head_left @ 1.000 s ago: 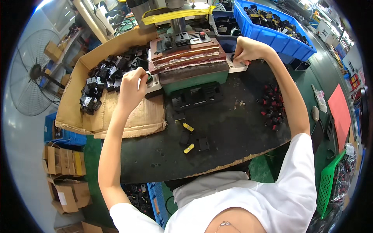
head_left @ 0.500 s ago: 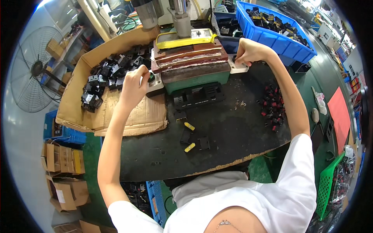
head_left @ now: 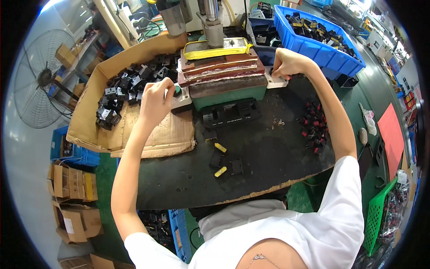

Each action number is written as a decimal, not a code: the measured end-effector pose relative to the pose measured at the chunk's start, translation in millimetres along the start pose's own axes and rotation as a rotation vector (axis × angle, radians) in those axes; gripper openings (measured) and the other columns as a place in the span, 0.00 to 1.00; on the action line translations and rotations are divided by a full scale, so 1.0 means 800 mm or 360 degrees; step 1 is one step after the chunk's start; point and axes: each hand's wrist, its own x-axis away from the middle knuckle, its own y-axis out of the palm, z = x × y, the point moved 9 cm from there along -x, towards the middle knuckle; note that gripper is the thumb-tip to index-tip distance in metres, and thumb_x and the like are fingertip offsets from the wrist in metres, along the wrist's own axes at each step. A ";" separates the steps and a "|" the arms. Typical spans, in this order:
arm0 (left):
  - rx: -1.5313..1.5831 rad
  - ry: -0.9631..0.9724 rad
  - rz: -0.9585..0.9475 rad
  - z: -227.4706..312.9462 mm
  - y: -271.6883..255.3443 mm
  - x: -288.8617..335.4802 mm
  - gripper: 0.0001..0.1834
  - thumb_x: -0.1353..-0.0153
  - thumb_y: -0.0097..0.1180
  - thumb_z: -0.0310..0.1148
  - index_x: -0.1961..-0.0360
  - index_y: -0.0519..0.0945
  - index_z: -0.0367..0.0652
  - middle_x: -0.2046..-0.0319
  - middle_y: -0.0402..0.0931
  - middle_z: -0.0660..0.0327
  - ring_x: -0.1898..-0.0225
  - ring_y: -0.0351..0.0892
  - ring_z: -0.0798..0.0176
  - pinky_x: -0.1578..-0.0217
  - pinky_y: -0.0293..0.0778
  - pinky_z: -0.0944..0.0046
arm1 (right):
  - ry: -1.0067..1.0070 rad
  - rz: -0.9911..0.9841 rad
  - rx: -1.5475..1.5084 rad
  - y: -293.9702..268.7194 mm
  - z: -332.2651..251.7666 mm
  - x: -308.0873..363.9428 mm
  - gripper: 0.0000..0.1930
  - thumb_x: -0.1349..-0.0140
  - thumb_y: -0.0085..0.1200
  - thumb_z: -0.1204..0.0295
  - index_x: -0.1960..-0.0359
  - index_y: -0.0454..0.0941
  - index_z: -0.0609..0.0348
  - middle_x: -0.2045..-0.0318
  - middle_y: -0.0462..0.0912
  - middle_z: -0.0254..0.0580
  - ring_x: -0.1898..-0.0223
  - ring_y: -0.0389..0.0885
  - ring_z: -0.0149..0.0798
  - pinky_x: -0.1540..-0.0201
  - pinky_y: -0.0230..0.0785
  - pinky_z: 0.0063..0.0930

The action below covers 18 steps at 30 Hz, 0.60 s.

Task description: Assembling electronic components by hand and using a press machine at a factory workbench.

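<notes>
My left hand point(head_left: 155, 102) is curled closed, its thumb beside the green button point(head_left: 177, 91) on a pale control box point(head_left: 182, 101). Across the press, my right hand point(head_left: 289, 62) is also closed, with its fingertips on another pale control box point(head_left: 277, 82); the spot under them is partly hidden. Between my hands, the press head's reddish-brown plates point(head_left: 221, 67) rest above a green block point(head_left: 230, 95). A black plastic panel with cutouts point(head_left: 231, 113) lies just in front. Nearer me are two yellow-faced small parts point(head_left: 220, 171) and several small black housings point(head_left: 237, 166).
A cut-open cardboard box point(head_left: 85, 119) full of black parts point(head_left: 134, 78) stands at left. Red-and-black pieces point(head_left: 315, 127) are heaped on the black table point(head_left: 268, 152) at right. Behind my right hand is a blue bin point(head_left: 320, 49) of parts. Metal bits point(head_left: 278, 122) lie scattered.
The green button shows more beside my left thumb, which has shifted slightly off it. My right hand stays on its control box. The whole view has shifted slightly.
</notes>
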 end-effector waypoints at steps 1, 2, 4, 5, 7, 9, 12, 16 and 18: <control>-0.0050 -0.0044 0.0090 -0.005 -0.006 -0.001 0.04 0.45 0.52 0.26 0.74 0.70 0.38 0.82 0.71 0.56 0.75 0.73 0.54 0.69 0.66 0.63 | -0.0011 0.0000 0.0015 0.000 -0.001 0.000 0.09 0.58 0.57 0.74 0.87 0.77 0.70 0.93 0.73 0.36 0.90 0.70 0.26 0.84 0.62 0.21; -0.0100 -0.0088 0.0179 -0.010 -0.012 -0.003 0.04 0.45 0.52 0.27 0.74 0.71 0.39 0.82 0.71 0.57 0.75 0.73 0.55 0.69 0.66 0.63 | -0.0020 -0.0001 0.0029 0.000 -0.001 0.001 0.09 0.58 0.57 0.75 0.87 0.77 0.71 0.93 0.73 0.37 0.90 0.70 0.26 0.84 0.62 0.21; -0.0090 -0.0150 0.0177 -0.017 -0.011 -0.009 0.04 0.45 0.53 0.29 0.72 0.72 0.40 0.79 0.73 0.59 0.74 0.74 0.58 0.68 0.66 0.64 | -0.0030 -0.0004 0.0031 -0.001 -0.002 0.000 0.09 0.58 0.57 0.75 0.87 0.77 0.71 0.93 0.73 0.37 0.90 0.70 0.27 0.84 0.62 0.21; -0.0098 -0.0129 0.0243 -0.012 -0.016 -0.015 0.05 0.46 0.54 0.29 0.71 0.72 0.41 0.76 0.74 0.60 0.73 0.74 0.60 0.67 0.65 0.65 | -0.0041 -0.0008 0.0034 0.000 -0.003 -0.001 0.09 0.58 0.57 0.75 0.87 0.77 0.71 0.93 0.73 0.37 0.90 0.70 0.27 0.84 0.63 0.21; -0.0070 -0.0131 0.0311 -0.011 -0.012 -0.028 0.07 0.46 0.55 0.32 0.66 0.73 0.43 0.68 0.74 0.62 0.68 0.74 0.61 0.64 0.65 0.63 | -0.0025 0.0000 0.0017 0.000 0.001 0.000 0.09 0.59 0.57 0.75 0.87 0.77 0.71 0.93 0.73 0.38 0.90 0.70 0.27 0.84 0.63 0.21; -0.0101 -0.0017 0.0328 0.006 -0.008 -0.057 0.11 0.45 0.55 0.35 0.63 0.74 0.42 0.64 0.74 0.60 0.62 0.74 0.59 0.61 0.66 0.62 | -0.0005 0.0012 0.0004 -0.002 0.003 0.003 0.09 0.59 0.57 0.75 0.86 0.77 0.71 0.93 0.73 0.38 0.90 0.71 0.27 0.84 0.63 0.21; -0.0122 0.0123 0.0208 0.009 0.015 -0.095 0.21 0.46 0.55 0.42 0.55 0.73 0.40 0.55 0.72 0.55 0.52 0.70 0.55 0.53 0.65 0.60 | -0.0028 0.0028 0.0009 -0.003 -0.005 0.002 0.08 0.59 0.57 0.75 0.86 0.77 0.71 0.93 0.73 0.38 0.90 0.71 0.27 0.84 0.63 0.21; 0.0380 -0.0040 -0.0471 -0.006 0.079 -0.131 0.38 0.51 0.59 0.54 0.47 0.69 0.36 0.44 0.64 0.48 0.41 0.61 0.51 0.42 0.57 0.58 | -0.0032 0.0028 0.0029 -0.003 -0.004 0.005 0.08 0.59 0.57 0.75 0.85 0.78 0.72 0.93 0.73 0.37 0.90 0.71 0.27 0.83 0.63 0.21; 0.0482 -0.0062 -0.0478 -0.008 0.074 -0.144 0.39 0.56 0.63 0.54 0.49 0.70 0.35 0.47 0.68 0.49 0.44 0.65 0.53 0.43 0.60 0.59 | -0.0073 0.0038 0.0027 -0.003 -0.007 0.007 0.08 0.58 0.57 0.75 0.84 0.78 0.72 0.92 0.73 0.38 0.89 0.72 0.27 0.83 0.63 0.20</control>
